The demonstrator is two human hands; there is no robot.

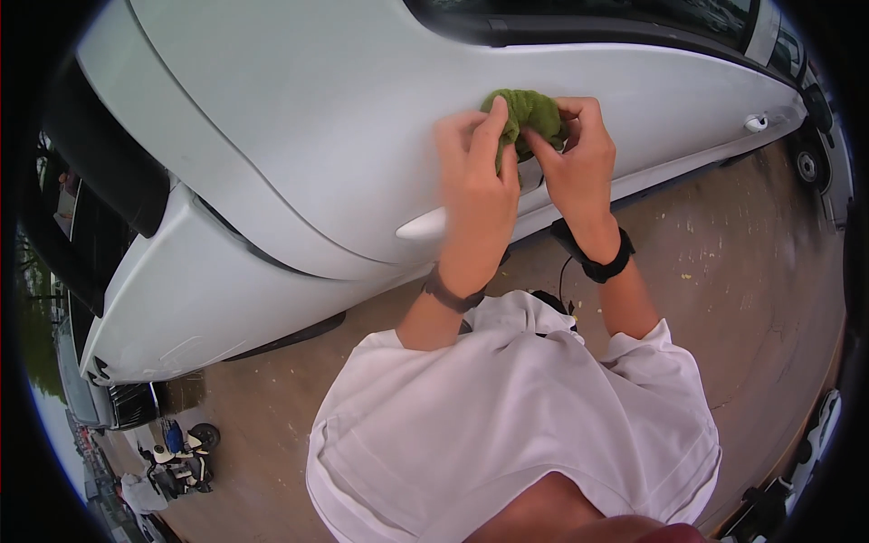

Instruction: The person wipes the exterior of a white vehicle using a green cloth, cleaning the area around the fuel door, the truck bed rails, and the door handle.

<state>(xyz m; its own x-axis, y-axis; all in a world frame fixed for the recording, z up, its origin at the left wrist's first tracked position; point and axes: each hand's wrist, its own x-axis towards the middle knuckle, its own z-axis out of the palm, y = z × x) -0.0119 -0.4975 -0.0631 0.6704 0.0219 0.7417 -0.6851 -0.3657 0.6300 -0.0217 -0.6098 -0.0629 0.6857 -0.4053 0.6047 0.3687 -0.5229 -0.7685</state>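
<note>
Both of my hands grip a bunched green cloth (533,112) in front of the side of a white car (326,115). My left hand (478,159) holds the cloth's left side between thumb and fingers; its outer edge is blurred. On the cloth's right side, my right hand (580,149) pinches the fabric with its fingers bent. A white door handle (422,224) shows partly behind my left wrist. Whether the cloth touches the door panel I cannot tell. Dark bands circle both of my wrists.
The car's side window (611,13) runs along the top, and a second door handle (755,123) is at the right. Brown paved ground (713,271) lies below the car. A scooter (180,458) stands at the lower left, with other vehicles around the rim.
</note>
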